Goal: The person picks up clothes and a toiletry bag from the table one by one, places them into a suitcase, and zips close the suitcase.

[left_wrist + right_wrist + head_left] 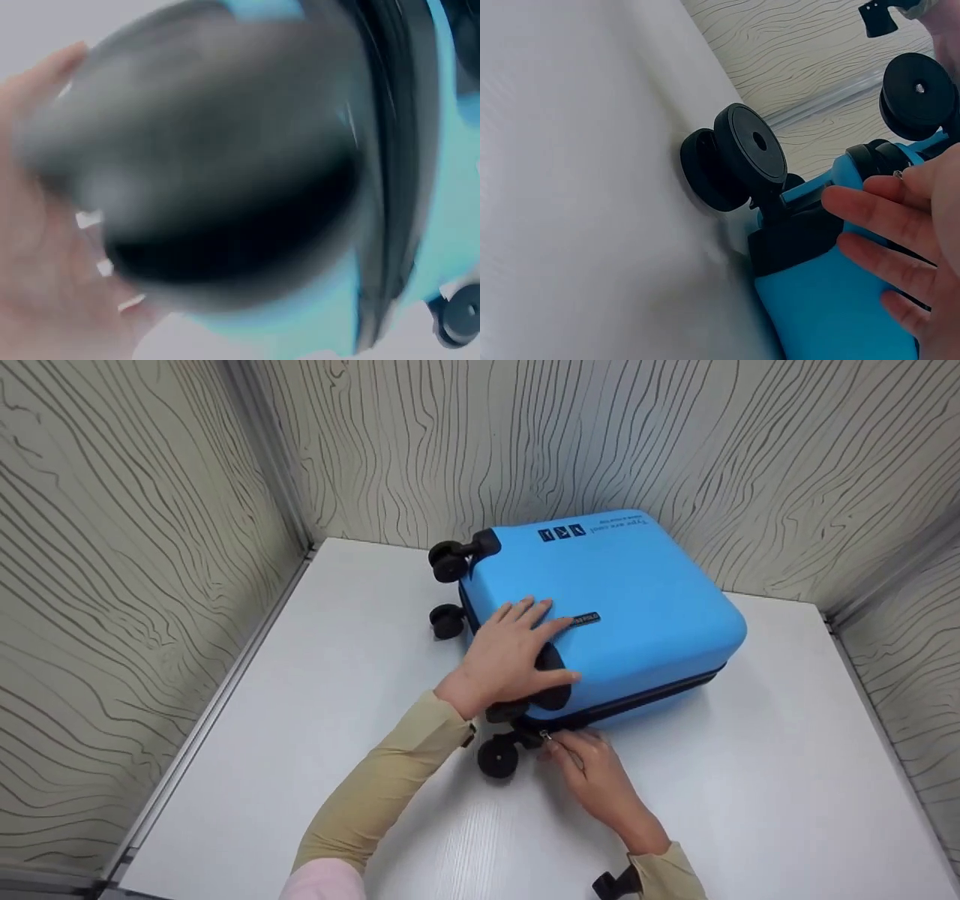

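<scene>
A light blue hard-shell suitcase (645,577) lies on its side on the white table, its black wheels toward the left. My left hand (506,656) rests on the top shell at the near wheel corner, fingers spread beside a small dark label (586,619). Low at the same corner, my right hand (600,776) pinches a small metal zipper pull (546,735) between thumb and forefinger. The black zipper seam (637,701) runs along the near side. In the right wrist view the other fingers (885,217) extend loosely beside the seam. A blurred black wheel (225,150) fills much of the left wrist view.
Two wheels (448,562) stick out at the far left corner, and another wheel (498,757) sits close beside my right hand. Wood-grain patterned panels (465,442) stand behind and on both sides of the white table (300,697).
</scene>
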The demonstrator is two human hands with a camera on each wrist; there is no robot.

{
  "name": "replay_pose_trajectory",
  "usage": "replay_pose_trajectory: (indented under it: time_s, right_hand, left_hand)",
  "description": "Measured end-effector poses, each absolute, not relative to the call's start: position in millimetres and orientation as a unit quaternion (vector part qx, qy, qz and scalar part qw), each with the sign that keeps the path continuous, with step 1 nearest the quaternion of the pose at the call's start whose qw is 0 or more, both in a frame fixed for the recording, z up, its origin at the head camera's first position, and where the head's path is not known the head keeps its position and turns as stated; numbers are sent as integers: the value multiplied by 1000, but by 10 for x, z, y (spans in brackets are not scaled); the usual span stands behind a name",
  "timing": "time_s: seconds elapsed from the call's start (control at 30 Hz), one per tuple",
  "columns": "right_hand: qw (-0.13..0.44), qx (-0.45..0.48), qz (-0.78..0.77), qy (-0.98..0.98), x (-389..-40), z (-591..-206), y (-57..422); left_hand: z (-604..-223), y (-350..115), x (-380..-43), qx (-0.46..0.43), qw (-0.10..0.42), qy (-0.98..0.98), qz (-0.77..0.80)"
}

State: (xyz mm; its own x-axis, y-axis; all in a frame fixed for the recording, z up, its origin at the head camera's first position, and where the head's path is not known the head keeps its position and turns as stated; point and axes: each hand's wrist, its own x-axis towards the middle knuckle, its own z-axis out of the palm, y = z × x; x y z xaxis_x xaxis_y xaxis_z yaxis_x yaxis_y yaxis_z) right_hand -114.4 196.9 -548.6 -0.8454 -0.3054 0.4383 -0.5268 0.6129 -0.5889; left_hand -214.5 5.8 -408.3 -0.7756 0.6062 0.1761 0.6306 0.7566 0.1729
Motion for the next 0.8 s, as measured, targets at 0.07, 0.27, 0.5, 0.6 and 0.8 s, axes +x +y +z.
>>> replay_pose_trajectory:
  time_s: [0.07,0.27,0.5,0.6,0.8]
  right_hand:
    - [157,240,369,-884,-1136,-5498,1985]
    - [109,215,391,-888,-1018,-5516,2039]
    - [58,189,485,-852,-873,-5490,2094]
    - [60,177,525,-830,-844,-5491,2099]
    - [63,162,576,-799,-816,-5509,2096]
  left_hand:
    - [-4077,-30,-2225,-328,50,-932,-144]
    - [-4110,-196,-2436,-307,59,-933,-179]
    - [-4199,-265,-2623,-276,78,-938,-193]
    - [-4216,-266,-2641,-266,81,-941,-193]
    - [-4206,-291,-2565,-264,89,-945,-174]
